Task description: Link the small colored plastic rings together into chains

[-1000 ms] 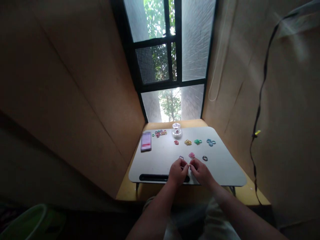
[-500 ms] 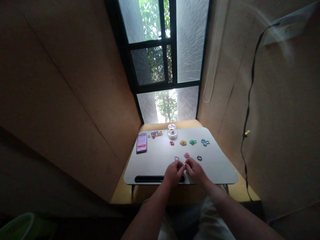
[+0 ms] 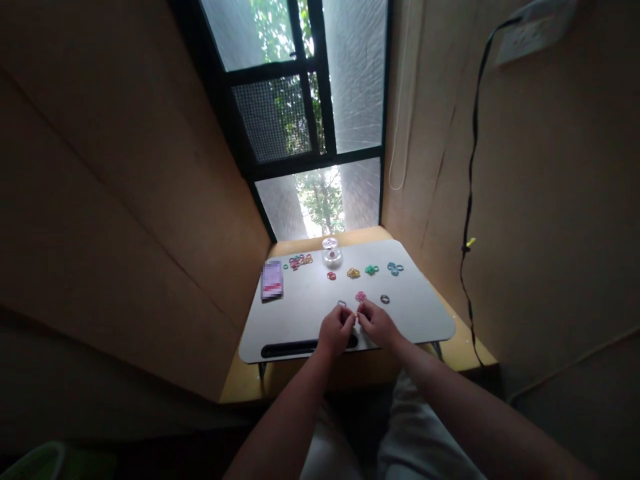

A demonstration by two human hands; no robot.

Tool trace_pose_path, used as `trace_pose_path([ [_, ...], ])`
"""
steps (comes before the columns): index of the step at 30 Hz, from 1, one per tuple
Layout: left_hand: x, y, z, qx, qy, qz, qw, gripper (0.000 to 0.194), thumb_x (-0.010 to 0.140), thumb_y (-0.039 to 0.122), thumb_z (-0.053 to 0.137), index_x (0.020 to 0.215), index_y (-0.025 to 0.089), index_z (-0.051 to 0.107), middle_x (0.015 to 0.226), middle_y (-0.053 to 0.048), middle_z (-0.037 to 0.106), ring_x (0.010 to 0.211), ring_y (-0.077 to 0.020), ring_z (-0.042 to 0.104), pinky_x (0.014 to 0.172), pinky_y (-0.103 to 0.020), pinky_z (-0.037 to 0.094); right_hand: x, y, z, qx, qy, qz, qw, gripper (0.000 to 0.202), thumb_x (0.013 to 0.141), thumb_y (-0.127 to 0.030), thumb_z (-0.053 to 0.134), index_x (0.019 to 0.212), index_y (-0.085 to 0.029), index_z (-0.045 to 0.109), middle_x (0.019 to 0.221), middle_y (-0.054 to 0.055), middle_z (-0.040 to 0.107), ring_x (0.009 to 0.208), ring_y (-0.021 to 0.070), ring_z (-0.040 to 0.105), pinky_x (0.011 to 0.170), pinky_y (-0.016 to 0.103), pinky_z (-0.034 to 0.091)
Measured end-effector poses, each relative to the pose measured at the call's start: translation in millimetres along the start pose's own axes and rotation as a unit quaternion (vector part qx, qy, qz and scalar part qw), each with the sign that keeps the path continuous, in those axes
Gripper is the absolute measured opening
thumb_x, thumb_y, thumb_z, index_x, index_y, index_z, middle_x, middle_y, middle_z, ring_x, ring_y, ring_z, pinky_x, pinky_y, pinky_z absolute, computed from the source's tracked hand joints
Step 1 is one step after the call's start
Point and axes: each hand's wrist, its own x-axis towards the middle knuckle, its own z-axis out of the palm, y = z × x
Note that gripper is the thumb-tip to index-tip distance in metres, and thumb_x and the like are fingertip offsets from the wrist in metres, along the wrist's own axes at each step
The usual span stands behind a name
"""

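Note:
My left hand (image 3: pixel 336 329) and my right hand (image 3: pixel 376 323) meet over the front of a white lap table (image 3: pixel 295 310). Pinched between the fingertips of both is a small yellow band (image 3: pixel 356 315), partly hidden. Just beyond them lie a pink pile of bands (image 3: pixel 361 297), a pale purple band (image 3: pixel 342 303) and a dark band (image 3: pixel 385 299). Farther back are red bands (image 3: pixel 331 275), yellow bands (image 3: pixel 353 273), green bands (image 3: pixel 371 270) and blue bands (image 3: pixel 395 269). A mixed pile of colored bands (image 3: pixel 301 261) sits at the back left.
A clear round container (image 3: pixel 331 257) stands near the table's back edge. At the left edge lies a phone-like object (image 3: pixel 272 280), its surface blurred. A black slot (image 3: pixel 289 349) runs along the front edge. A black cord (image 3: pixel 470 193) hangs on the right wall.
The camera view has shifted, so the table appears slightly farther left and higher. Both hands remain together at the yellow band; the piles look unchanged.

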Motion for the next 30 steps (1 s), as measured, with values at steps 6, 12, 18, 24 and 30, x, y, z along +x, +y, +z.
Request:
trace_pose_path([
  [6, 2.4, -2.8, 3.0, -0.010, 0.020, -0.022, 1.000, 0.016, 0.084, 0.035, 0.056, 0.083, 0.020, 0.058, 0.070, 0.003, 0.062, 0.063, -0.0121, 0.056, 0.063, -0.023, 0.041, -0.5, 1.4, -0.8, 0.009, 0.002, -0.001, 1.000, 0.008, 0.082, -0.025, 0.051, 0.074, -0.022, 0.051, 0.066, -0.002, 0.056, 0.060, 0.0144, 0.052, 0.059, 0.025, 0.040],
  [12, 2.3, -3.3, 3.8, -0.044, 0.008, -0.031, 0.999, 0.018, 0.087, 0.035, 0.051, 0.090, 0.020, 0.061, 0.075, 0.001, 0.066, 0.068, -0.0139, 0.061, 0.065, -0.024, 0.045, -1.4, -3.5, -3.3, 0.001, 0.006, -0.002, 1.000, 0.009, 0.082, -0.025, 0.052, 0.073, -0.022, 0.051, 0.063, -0.003, 0.056, 0.057, 0.0131, 0.051, 0.056, 0.024, 0.038],
  [18, 2.3, -4.7, 4.5, -0.022, 0.005, -0.005, 1.000, 0.019, 0.087, 0.032, 0.052, 0.094, 0.020, 0.065, 0.076, 0.000, 0.067, 0.068, -0.0138, 0.061, 0.066, -0.024, 0.046, -1.7, -5.0, -5.2, 0.010, 0.003, 0.000, 1.000, 0.007, 0.081, -0.025, 0.053, 0.076, -0.021, 0.054, 0.065, -0.002, 0.058, 0.058, 0.0127, 0.051, 0.057, 0.023, 0.038],
  [24, 1.9, -3.9, 4.8, -0.022, 0.009, -0.014, 1.000, 0.017, 0.086, 0.034, 0.056, 0.091, 0.019, 0.064, 0.076, 0.000, 0.068, 0.067, -0.0136, 0.061, 0.066, -0.024, 0.047, -2.8, 0.7, -3.2, 0.031, -0.002, 0.005, 0.999, 0.007, 0.081, -0.027, 0.053, 0.077, -0.021, 0.054, 0.065, -0.003, 0.057, 0.059, 0.0128, 0.052, 0.057, 0.024, 0.040],
  [30, 2.0, -3.1, 4.6, -0.012, 0.019, -0.003, 1.000, 0.015, 0.086, 0.033, 0.057, 0.088, 0.019, 0.062, 0.074, 0.000, 0.066, 0.065, -0.0128, 0.059, 0.064, -0.024, 0.045, -2.9, 1.6, -3.3, 0.030, -0.006, -0.003, 1.000, 0.005, 0.079, -0.024, 0.053, 0.079, -0.020, 0.055, 0.068, -0.001, 0.058, 0.060, 0.0134, 0.053, 0.058, 0.025, 0.040],
])
